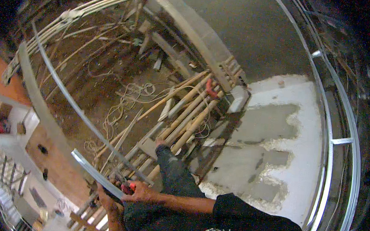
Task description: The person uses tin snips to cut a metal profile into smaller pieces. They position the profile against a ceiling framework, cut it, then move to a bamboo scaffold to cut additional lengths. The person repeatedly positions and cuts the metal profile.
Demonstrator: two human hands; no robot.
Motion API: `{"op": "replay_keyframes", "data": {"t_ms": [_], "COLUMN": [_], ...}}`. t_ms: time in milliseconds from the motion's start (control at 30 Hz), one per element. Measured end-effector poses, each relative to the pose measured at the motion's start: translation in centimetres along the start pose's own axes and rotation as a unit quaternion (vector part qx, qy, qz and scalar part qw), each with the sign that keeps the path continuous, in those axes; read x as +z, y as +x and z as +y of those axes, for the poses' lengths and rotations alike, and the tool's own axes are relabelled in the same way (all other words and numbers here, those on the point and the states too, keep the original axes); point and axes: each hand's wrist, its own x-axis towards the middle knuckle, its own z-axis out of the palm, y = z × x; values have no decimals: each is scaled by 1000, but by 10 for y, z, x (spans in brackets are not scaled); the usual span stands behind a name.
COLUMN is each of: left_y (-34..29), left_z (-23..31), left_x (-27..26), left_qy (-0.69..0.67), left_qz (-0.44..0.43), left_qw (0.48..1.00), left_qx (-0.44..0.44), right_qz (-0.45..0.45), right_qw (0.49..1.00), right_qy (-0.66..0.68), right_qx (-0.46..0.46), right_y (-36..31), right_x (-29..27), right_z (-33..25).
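Note:
At the lower middle, close to my body, my left hand (109, 203) is closed around the near end of a short silver metal profile (92, 172). The profile's far end points up and to the left. Beside it my right hand (143, 194) is closed on a small red tool (131, 187), right next to the profile's near end. The tool's kind is hard to make out, since my fingers cover most of it. My leg in dark grey trousers (175, 169) stretches forward, with the foot on round wooden poles.
Wooden poles (189, 111) form the platform; a red object (211, 90) lies on them. Tangled cable (116, 110) and loose timber lie ahead. A long metal strip (71, 100) crosses the left. At right are a patched white wall (300, 146) and metal framing (343, 141). A lower level shows at left.

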Motion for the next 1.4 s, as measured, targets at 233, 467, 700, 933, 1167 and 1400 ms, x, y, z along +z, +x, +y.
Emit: {"op": "replay_keyframes", "data": {"t_ms": [233, 467, 700, 933, 1167, 1400], "left_y": [-16, -21, 23, 44, 54, 190], "left_z": [-18, -70, -67, -59, -86, -142], "left_x": [112, 207, 184, 147, 180, 226], "left_qy": [71, 265, 517, 542, 469, 755], "left_qz": [-97, -30, -80, -51, -193, -182], "left_qw": [990, 964, 832, 837, 857, 588], "left_qx": [-73, 11, 186, 52, -96, 226], "right_qz": [4, 104, 347, 485, 435, 515], "right_qw": [981, 951, 828, 781, 785, 810], "right_qy": [189, 286, 438, 319, 253, 63], "right_qx": [38, 46, 46, 232, 361, 273], "right_y": [-35, -61, -136, -218, -240, -199], "right_x": [-100, -221, -408, -465, -391, -546], "right_z": [-4, 26, 131, 215, 302, 318]}}
